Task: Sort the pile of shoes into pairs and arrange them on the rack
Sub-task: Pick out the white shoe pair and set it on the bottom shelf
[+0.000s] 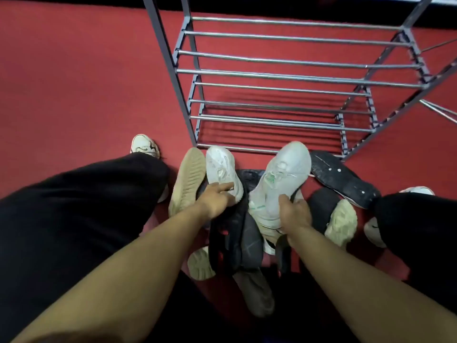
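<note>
Down on the red carpet (pixel 74 78), right in front of the metal rack (pixel 284 78), the pile of shoes (pixel 247 231) is sitting between the person's knees, and sorting looks to be only just starting. Right hand (pixel 295 212) is gripping a white sneaker w/ green accents (pixel 282 179) by the heel end, toe pointing at the rack, apparently lifted off the pile. Left hand (pixel 217 200) is closing on a second white sneaker (pixel 222 169), fingers wrapped over its heel; looks like the matching one, so prob. the first pair is being made up. Rack is carrying nothing on any tier visible, so all placing is left to do. Remaining in the heap: a tan sole-up shoe (pixel 189 179), a black sole-up shoe (pixel 343 179), dark grey shoes (pixel 242 233), cream ones lower down; exact count can't be told. Room: carpet running wall to wall, dark strip along the far edge, rack bars casting stripes of shadow on the floor.
</note>
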Motion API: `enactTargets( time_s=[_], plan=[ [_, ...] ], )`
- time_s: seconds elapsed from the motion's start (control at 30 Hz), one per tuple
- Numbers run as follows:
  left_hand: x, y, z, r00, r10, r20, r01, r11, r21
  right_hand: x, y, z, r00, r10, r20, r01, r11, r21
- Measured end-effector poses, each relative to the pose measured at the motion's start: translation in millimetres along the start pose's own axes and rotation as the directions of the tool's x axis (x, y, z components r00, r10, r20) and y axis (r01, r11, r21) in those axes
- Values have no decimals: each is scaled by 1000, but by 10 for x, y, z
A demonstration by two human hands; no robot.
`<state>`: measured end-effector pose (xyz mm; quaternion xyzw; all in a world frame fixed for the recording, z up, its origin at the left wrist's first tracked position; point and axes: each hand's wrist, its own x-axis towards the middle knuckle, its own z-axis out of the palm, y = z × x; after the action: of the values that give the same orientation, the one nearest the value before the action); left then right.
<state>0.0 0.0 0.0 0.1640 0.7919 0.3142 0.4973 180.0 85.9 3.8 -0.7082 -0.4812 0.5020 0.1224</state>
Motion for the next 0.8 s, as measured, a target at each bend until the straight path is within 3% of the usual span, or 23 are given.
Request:
enactTargets(
  time_s=[0.03,0.1,0.23,0.33,0.5,0.57,0.63,0.73,0.8],
  plan=[
    [37,-11,3,1000,-19,-6,18,992,-128,43,-17,-116,999,-45,30,47,995,-93],
    [46,-5,7,997,-58,-43,50,983,-175,143,27,-281,988,-88,127,115,967,-228],
    [70,0,-67,975,-103,-195,49,963,-265,189,134,-301,957,-104,272,176,951,-255],
    [127,-55,-92,940,-242,-240,137,912,-387,156,152,-206,949,-59,309,132,966,-222],
    [85,-12,13,956,-294,3,267,862,-431,65,171,-256,930,-5,367,131,938,-322],
    [97,8,24,958,-287,11,261,850,-457,77,136,-330,923,-57,380,251,838,-484],
    [105,9,9,957,-291,10,257,829,-497,80,92,-380,937,-135,323,311,743,-592],
    [95,21,-65,954,-295,55,275,785,-555,228,33,-422,972,-219,82,231,839,-493],
    [65,53,-112,957,-285,61,267,772,-576,384,66,-457,986,-165,18,159,908,-388]
  ],
)
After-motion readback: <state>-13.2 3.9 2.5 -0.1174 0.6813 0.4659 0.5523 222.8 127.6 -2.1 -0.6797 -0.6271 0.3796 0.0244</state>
